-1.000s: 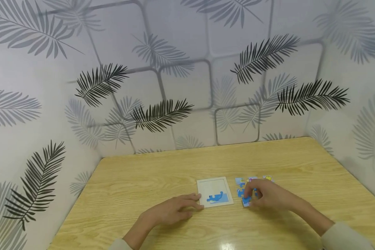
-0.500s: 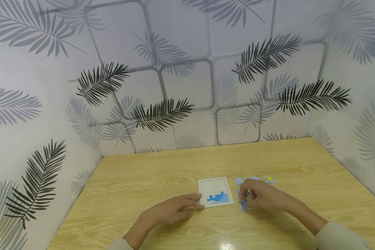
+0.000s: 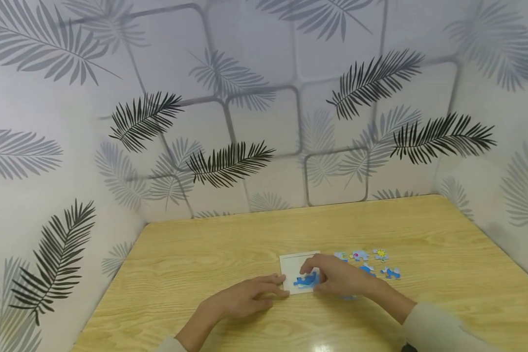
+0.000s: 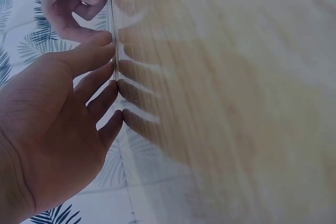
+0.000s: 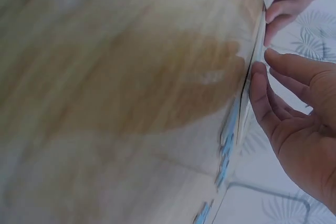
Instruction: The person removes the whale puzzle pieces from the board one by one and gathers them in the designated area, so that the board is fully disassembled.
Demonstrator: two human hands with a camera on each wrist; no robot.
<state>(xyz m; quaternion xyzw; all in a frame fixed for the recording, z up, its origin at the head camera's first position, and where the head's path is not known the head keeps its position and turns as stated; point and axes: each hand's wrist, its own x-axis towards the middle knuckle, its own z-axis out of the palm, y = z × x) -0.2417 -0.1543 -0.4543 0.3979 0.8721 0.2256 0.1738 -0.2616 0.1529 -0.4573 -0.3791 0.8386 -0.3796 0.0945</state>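
A square white puzzle tray (image 3: pixel 289 261) lies on the wooden table with blue jigsaw pieces (image 3: pixel 305 280) in its lower part. My left hand (image 3: pixel 245 294) rests at its left edge, fingers loosely extended and fingertips at the rim; the left wrist view shows those fingers spread at tabletop level. Over the tray's right side is my right hand (image 3: pixel 341 275), thumb and index finger bent down by the pieces in it. In the right wrist view the thumb and fingertips (image 5: pixel 257 69) come close together at the tray; I cannot tell whether they pinch a piece.
To the right of the tray lie several loose jigsaw pieces, among them one with a yellow sun (image 3: pixel 381 253), one with a pink curl (image 3: pixel 359 255) and a blue one (image 3: pixel 391 273). Another blue piece (image 3: pixel 349 297) shows just below the right hand. A leaf-patterned wall (image 3: pixel 264 122) stands behind the table.
My right hand has moved left from the loose pieces to over the tray. The lower-left loose piece has shifted toward the front. My left hand has stayed at the tray's edge.
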